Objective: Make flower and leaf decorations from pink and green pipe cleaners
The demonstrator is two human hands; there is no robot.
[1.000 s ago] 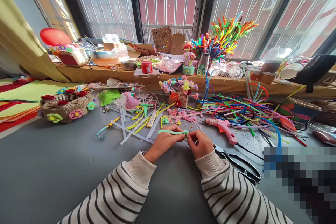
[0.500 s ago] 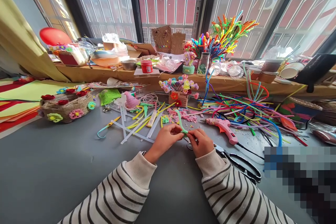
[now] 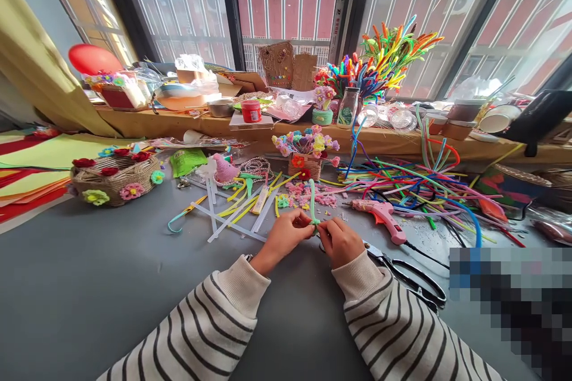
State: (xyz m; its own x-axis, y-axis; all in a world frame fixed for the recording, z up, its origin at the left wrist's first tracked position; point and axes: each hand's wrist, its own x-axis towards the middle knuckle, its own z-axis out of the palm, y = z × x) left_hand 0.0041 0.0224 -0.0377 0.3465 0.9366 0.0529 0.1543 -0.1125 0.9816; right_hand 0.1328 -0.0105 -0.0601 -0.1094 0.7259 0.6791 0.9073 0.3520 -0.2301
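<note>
Between my hands is a light green pipe cleaner [image 3: 312, 201], its straight length standing up and its lower part bunched at my fingertips. My left hand [image 3: 288, 232] pinches it from the left. From the other side my right hand [image 3: 342, 240] pinches the same bunched part, with fingers curled. Black-handled scissors [image 3: 413, 286] lie on the table by my right wrist, partly hidden by hand and sleeve. A pink glue gun [image 3: 379, 217] rests just to the right. Beyond my hands are pink fuzzy scraps [image 3: 313, 193].
Clear glue sticks [image 3: 218, 223] and a crochet hook [image 3: 185, 214] lie to the left, near a flower-trimmed woven basket [image 3: 114, 181]. A tangle of coloured pipe cleaners [image 3: 415, 184] covers the right. Behind stand a flower box [image 3: 306, 158] and a cluttered ledge [image 3: 196, 122].
The green pipe cleaner's free length has swung to stand straighter and slightly taller. Both hands keep their pinch at almost the same place; the whole view has shifted slightly.
</note>
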